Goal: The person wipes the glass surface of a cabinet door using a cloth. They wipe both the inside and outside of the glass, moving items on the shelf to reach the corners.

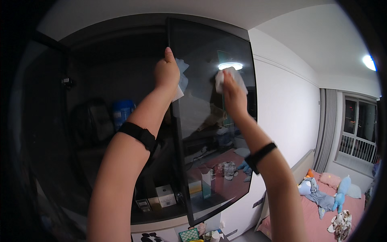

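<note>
A dark, reflective glass cabinet door (205, 52) stands swung open in front of me. My left hand (167, 72) is closed round its left edge, thumb pointing up. Pale bluish-white material (182, 74) shows beside that hand, with a whiter piece below; I cannot tell how much is cloth or tissue and how much reflection. On the upper right of the glass, my right hand (234, 90) holds a crumpled white cloth or wipe (243, 83) against the surface, just below a reflected ceiling light. Its fingers are partly hidden by the cloth and the hand's own back.
Inside the dark cabinet are a blue container (123, 111), a black bag-like object (94, 121) and small boxes (165, 196) on a lower shelf. Another dark door (40, 121) is at the left. Below the glass lies a green patterned item (188, 234). A bed (282, 218) with plush toys stands at right.
</note>
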A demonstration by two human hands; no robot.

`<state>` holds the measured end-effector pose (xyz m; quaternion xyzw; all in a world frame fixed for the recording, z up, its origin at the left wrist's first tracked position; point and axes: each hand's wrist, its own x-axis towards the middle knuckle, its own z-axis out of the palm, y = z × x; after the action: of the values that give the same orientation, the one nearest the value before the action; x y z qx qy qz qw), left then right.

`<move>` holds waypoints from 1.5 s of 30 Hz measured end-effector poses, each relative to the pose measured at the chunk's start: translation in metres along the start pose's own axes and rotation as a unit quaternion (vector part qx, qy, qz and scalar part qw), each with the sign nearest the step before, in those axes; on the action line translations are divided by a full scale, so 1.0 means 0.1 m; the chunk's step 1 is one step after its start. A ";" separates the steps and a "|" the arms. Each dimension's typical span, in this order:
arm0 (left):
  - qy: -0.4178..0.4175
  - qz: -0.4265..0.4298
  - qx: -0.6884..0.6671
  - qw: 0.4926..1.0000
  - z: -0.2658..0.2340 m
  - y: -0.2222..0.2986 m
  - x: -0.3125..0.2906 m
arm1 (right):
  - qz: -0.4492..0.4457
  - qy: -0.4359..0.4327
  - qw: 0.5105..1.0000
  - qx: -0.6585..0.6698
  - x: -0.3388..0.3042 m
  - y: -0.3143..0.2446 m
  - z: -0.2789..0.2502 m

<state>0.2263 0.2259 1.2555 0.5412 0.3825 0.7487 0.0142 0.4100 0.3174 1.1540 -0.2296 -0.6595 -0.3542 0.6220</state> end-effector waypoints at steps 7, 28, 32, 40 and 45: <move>-0.029 0.027 -0.006 0.999 -0.10 -0.01 0.02 | -0.088 0.085 0.990 0.071 1.43 -0.31 0.22; -0.031 0.024 -0.022 0.999 -0.09 -0.11 0.09 | -0.061 -0.045 0.996 -0.052 0.16 -0.68 0.16; 0.001 0.047 0.039 0.998 -0.11 -0.01 0.04 | 0.247 -0.052 0.967 0.044 0.25 0.22 -0.13; 0.008 0.053 0.029 0.998 -0.09 -0.04 0.06 | 0.110 0.019 0.991 0.069 -0.33 -0.65 0.13; 0.006 0.026 -0.001 1.000 -0.14 -0.13 -0.04 | 0.052 -0.006 0.999 -0.006 -0.32 -0.73 0.13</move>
<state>0.2112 0.2259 1.2432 0.5461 0.3674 0.7528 -0.0070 0.3508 0.2845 1.1099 -0.2691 -0.6486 -0.3241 0.6339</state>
